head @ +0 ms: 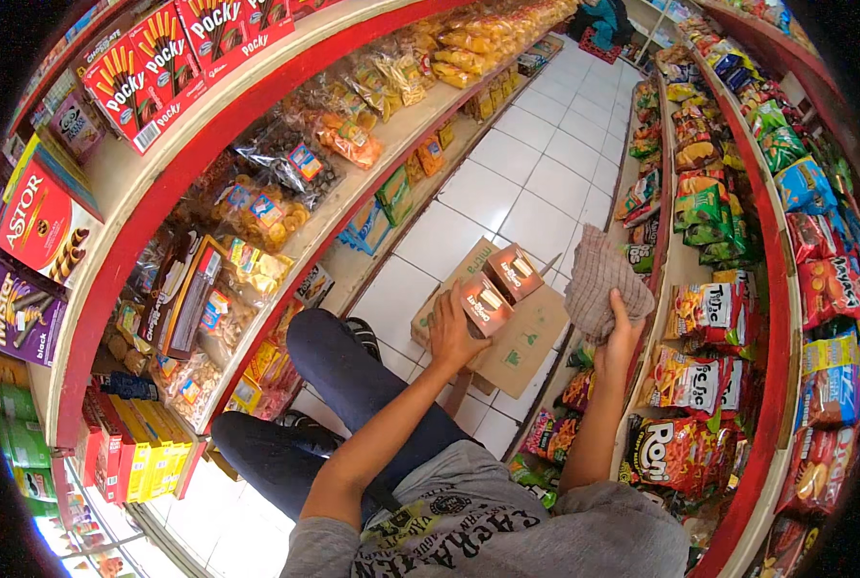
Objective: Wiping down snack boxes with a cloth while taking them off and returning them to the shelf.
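My left hand point(453, 334) grips a small brown carton point(485, 303) printed with the word chocolate. A second carton point(515, 272) of the same kind stands just beyond it, over an open cardboard box point(522, 354) on the floor. The box's flaps are spread, and my left forearm and knee hide part of it. In my right hand point(620, 331) is a crumpled brown checked cloth point(603, 282), held up beside the right-hand shelves and apart from the cartons.
Red-edged shelves point(257, 94) with bagged snacks and biscuit boxes curve along my left. Shelves of chip packets point(701, 383) line my right. A white tiled aisle point(538, 159) runs between them. At its far end a person point(603, 25) is near a red crate point(597, 47).
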`<state>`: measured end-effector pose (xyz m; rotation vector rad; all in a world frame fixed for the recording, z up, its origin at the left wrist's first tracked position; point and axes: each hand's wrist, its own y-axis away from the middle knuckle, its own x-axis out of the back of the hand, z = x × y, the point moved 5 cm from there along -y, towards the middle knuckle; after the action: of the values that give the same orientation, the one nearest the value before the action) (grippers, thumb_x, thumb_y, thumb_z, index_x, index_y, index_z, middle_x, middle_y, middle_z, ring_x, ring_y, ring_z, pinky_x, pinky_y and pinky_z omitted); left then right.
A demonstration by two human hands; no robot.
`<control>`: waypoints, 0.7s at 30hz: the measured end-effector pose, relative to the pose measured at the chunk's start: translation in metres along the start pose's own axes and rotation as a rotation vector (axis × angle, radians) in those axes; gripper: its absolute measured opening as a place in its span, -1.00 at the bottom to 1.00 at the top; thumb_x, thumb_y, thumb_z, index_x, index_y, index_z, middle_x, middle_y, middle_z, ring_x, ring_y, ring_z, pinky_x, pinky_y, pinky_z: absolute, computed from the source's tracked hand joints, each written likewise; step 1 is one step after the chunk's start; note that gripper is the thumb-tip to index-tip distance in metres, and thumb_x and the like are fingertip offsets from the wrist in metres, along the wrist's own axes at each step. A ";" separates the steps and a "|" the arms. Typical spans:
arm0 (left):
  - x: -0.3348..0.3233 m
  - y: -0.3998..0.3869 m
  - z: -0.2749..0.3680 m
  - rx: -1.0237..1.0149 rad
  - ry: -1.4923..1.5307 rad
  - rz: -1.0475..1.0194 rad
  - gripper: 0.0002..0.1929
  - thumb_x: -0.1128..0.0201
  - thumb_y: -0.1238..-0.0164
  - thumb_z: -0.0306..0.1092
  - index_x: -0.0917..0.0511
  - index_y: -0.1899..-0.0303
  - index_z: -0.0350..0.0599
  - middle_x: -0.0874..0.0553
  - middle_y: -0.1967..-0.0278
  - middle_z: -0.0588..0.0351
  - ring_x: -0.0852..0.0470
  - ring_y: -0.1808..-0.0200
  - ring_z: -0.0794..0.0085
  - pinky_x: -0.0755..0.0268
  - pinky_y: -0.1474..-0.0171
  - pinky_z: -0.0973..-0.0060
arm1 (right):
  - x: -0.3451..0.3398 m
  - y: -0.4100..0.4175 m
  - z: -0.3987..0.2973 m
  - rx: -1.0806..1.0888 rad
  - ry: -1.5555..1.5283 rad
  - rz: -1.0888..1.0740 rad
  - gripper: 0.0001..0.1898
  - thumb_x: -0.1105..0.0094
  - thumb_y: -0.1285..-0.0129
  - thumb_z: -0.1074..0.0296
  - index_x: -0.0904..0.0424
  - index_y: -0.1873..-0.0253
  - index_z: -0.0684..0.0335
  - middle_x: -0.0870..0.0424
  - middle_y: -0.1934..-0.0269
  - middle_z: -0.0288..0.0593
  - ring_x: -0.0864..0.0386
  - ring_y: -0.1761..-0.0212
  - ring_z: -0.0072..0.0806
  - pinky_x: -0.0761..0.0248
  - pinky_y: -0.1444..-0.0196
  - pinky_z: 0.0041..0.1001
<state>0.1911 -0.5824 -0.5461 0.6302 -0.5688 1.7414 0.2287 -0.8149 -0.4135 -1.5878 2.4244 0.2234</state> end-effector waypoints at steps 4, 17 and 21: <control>0.007 -0.006 -0.012 0.073 0.140 0.075 0.15 -0.54 0.40 -0.22 0.11 -0.27 -0.19 -0.31 -0.12 -0.19 -0.28 -0.19 0.01 -0.15 -0.17 0.01 | 0.003 -0.006 0.007 -0.019 -0.008 0.007 -0.41 -0.20 -0.12 0.42 -0.18 -0.24 0.38 -0.32 -0.18 -0.06 -0.30 -0.20 -0.28 -0.17 -0.21 -0.37; 0.185 0.091 -0.077 0.171 1.597 0.870 -0.46 0.07 -0.27 0.10 -0.33 -0.11 -0.13 -0.50 -0.03 0.07 -0.46 -0.07 0.32 -0.28 -0.14 0.37 | -0.172 0.170 0.029 0.442 0.261 -1.369 -0.48 -0.09 -0.17 0.33 -0.26 -0.23 0.34 -0.28 -0.24 0.06 -0.13 -0.34 -0.18 0.07 -0.33 -0.28; 0.228 0.127 -0.085 0.082 1.635 1.003 -0.45 0.12 -0.30 0.11 -0.31 -0.13 -0.14 -0.46 -0.07 0.01 -0.45 -0.09 0.26 -0.30 -0.15 0.38 | -0.204 0.252 0.017 0.650 0.390 -1.610 -0.36 -0.06 -0.09 0.37 -0.13 -0.32 0.24 -0.07 -0.35 0.00 0.07 -0.42 -0.15 0.28 -0.37 -0.14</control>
<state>0.0085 -0.3950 -0.4632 -1.2713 0.4765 2.4548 0.0780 -0.5298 -0.3730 -2.6099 0.5250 -1.0447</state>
